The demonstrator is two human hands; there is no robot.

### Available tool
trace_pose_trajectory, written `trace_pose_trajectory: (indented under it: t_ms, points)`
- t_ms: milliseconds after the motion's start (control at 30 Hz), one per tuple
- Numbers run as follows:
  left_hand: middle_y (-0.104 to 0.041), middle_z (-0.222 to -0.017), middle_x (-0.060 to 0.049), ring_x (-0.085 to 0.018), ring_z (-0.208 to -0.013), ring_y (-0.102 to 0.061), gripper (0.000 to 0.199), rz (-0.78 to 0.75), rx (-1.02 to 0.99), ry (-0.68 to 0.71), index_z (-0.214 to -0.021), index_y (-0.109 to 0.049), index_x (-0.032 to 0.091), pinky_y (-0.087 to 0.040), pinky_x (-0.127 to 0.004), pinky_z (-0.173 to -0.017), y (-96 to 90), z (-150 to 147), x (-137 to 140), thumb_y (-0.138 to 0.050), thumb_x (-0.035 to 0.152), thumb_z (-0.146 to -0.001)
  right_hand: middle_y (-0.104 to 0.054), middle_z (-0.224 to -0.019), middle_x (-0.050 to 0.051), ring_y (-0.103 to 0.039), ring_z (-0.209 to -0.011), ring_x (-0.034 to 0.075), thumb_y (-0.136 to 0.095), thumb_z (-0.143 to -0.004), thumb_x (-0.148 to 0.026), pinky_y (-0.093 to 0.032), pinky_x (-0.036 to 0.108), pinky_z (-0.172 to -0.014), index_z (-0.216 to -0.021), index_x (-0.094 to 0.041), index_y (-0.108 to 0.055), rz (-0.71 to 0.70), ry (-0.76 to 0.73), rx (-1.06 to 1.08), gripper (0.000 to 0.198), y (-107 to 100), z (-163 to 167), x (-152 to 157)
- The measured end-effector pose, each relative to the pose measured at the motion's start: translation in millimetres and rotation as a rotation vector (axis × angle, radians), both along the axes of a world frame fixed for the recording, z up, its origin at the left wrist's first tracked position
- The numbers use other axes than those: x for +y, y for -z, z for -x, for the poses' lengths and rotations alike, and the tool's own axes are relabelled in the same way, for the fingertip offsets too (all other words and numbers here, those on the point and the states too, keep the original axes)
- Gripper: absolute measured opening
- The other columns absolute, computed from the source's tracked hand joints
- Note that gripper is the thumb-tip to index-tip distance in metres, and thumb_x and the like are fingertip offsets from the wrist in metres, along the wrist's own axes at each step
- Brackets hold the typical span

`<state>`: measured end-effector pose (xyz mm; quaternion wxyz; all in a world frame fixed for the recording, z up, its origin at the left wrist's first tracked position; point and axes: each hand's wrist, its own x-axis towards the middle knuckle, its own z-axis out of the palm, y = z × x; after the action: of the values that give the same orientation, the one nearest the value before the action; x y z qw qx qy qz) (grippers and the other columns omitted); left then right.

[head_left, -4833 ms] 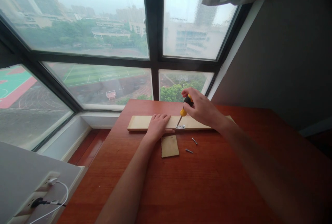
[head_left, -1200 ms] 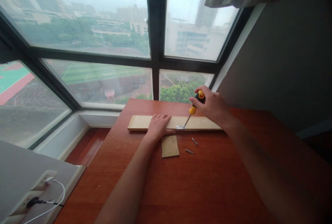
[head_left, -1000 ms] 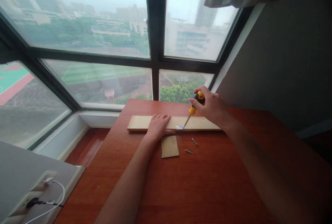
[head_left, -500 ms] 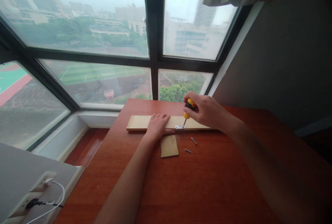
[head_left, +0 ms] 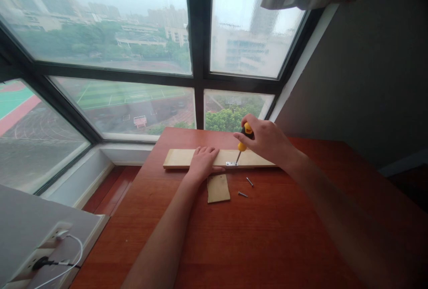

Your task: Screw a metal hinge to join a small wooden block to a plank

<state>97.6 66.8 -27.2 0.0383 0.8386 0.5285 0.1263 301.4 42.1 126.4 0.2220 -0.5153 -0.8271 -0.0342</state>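
A long pale wooden board lies across the table. My left hand rests on it with fingers laid flat over the top and the thumb stretched along the front edge. A small silver metal plate sits at the board's front edge, right of that thumb. My right hand is closed around the yellow and black handle of a screwdriver. The screwdriver leans slightly, its tip down at the right end of the metal plate; whether a screw head is under it is too small to tell.
Before the board lie a thin brown rectangular piece with small holes and two loose screws, one behind the other. The reddish-brown table reaches to the windows. Plugs and a white cable are at the lower left.
My right hand has shifted slightly right on the screwdriver handle, and its fingers have turned and loosened a little. The screwdriver tip, the board and my left hand stay in place.
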Motion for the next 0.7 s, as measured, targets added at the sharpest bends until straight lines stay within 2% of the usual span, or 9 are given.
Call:
trace_pose_trajectory:
  t_ms: [100, 200, 267, 367, 467, 533, 600, 700]
  points:
    - [-0.060, -0.126, -0.011, -0.030, -0.119, -0.051, 0.068, -0.011, -0.005, 0.001, -0.126, -0.054, 0.025, -0.031, -0.041, -0.105, 1.2, 0, 0, -0.066, 0.065, -0.072, -0.064, -0.077, 0.004, -0.058, -0.063, 0.021, -0.051, -0.086, -0.043, -0.033, 0.029, -0.054, -0.104, -0.022, -0.052, 0.000, 0.114, -0.011, 0.027, 2, -3, 7]
    - [-0.059, -0.126, -0.010, -0.029, -0.119, -0.051, 0.068, -0.011, -0.007, -0.001, -0.126, -0.054, 0.027, -0.031, -0.041, -0.106, 3.1, 1, 0, -0.068, 0.064, -0.071, -0.066, -0.086, 0.005, -0.061, -0.072, 0.021, -0.052, -0.083, -0.031, -0.038, 0.029, -0.058, -0.108, -0.022, -0.051, 0.069, 0.039, 0.057, 0.027, 3, -7, 13]
    - [-0.059, -0.127, -0.010, -0.029, -0.119, -0.051, 0.068, -0.008, -0.008, -0.002, -0.126, -0.054, 0.027, -0.030, -0.041, -0.106, 3.7, 1, 1, -0.067, 0.064, -0.071, -0.067, -0.089, 0.005, -0.062, -0.077, 0.021, -0.051, -0.083, -0.029, -0.041, 0.029, -0.062, -0.107, -0.022, -0.052, 0.077, 0.010, 0.107, 0.025, 4, -9, 16]
    - [-0.060, -0.126, -0.010, -0.029, -0.119, -0.051, 0.068, -0.014, -0.005, -0.004, -0.125, -0.054, 0.026, -0.029, -0.041, -0.106, 3.5, 1, 0, -0.068, 0.064, -0.070, -0.067, -0.088, 0.006, -0.062, -0.075, 0.023, -0.053, -0.085, -0.038, -0.040, 0.031, -0.062, -0.104, -0.022, -0.055, 0.012, 0.108, 0.081, 0.025, 7, -8, 21]
    - [-0.060, -0.126, -0.010, -0.029, -0.119, -0.051, 0.068, -0.012, -0.004, -0.002, -0.124, -0.055, 0.026, -0.030, -0.041, -0.106, 2.9, 1, 0, -0.069, 0.064, -0.070, -0.067, -0.081, 0.008, -0.062, -0.069, 0.025, -0.054, -0.085, -0.051, -0.038, 0.032, -0.058, -0.103, -0.022, -0.057, -0.038, 0.210, 0.003, 0.034, 8, -5, 22]
    - [-0.060, -0.126, -0.009, -0.029, -0.119, -0.051, 0.067, -0.009, -0.007, -0.001, -0.124, -0.054, 0.027, -0.030, -0.040, -0.105, 3.0, 1, 0, -0.067, 0.065, -0.071, -0.067, -0.078, 0.008, -0.062, -0.067, 0.026, -0.051, -0.087, -0.053, -0.038, 0.033, -0.057, -0.105, -0.021, -0.058, -0.043, 0.240, -0.018, 0.037, 7, -4, 21]
    - [-0.060, -0.125, -0.010, -0.029, -0.119, -0.052, 0.067, -0.012, -0.012, 0.003, -0.124, -0.054, 0.026, -0.031, -0.040, -0.105, 3.4, 1, 0, -0.065, 0.066, -0.072, -0.068, -0.080, 0.008, -0.063, -0.070, 0.026, -0.049, -0.088, -0.044, -0.040, 0.033, -0.060, -0.106, -0.020, -0.059, -0.021, 0.205, 0.009, 0.031, 5, -4, 21]
    - [-0.060, -0.125, -0.010, -0.029, -0.118, -0.052, 0.068, -0.023, -0.006, 0.006, -0.124, -0.054, 0.025, -0.031, -0.040, -0.104, 4.2, 1, 1, -0.065, 0.067, -0.072, -0.069, -0.090, 0.007, -0.064, -0.078, 0.022, -0.047, -0.087, -0.029, -0.042, 0.031, -0.065, -0.107, -0.020, -0.059, 0.025, 0.073, 0.092, 0.026, 4, -6, 23]
